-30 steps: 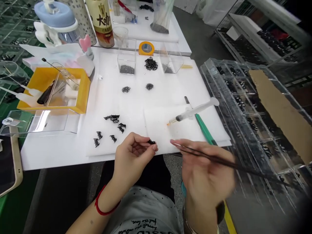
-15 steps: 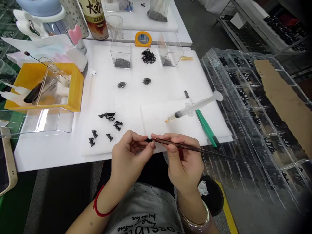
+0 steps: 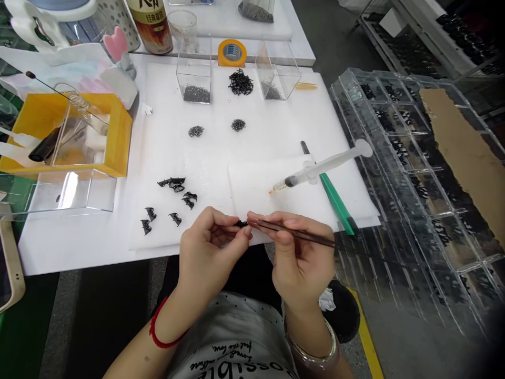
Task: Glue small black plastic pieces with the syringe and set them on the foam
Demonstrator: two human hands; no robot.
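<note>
The small black part (image 3: 240,224) is pinched between the thumb and fingers of the left hand (image 3: 211,245), at the front edge of the white mat (image 3: 209,158). The right hand (image 3: 303,255) grips a pair of tweezers (image 3: 295,232), tips just beside the part; contact cannot be confirmed. A second ago the right hand is well apart; now it is close to the left, which suggests fine work on the part.

The mat's front edge runs behind the hands, with the lap (image 3: 252,273) below. Forward, open mat surface reaches to two small piles of bits (image 3: 238,125). Leftward, loose black pieces (image 3: 175,219) restrict travel; rightward, the syringe (image 3: 327,163) and green-handled knife (image 3: 337,202).
</note>
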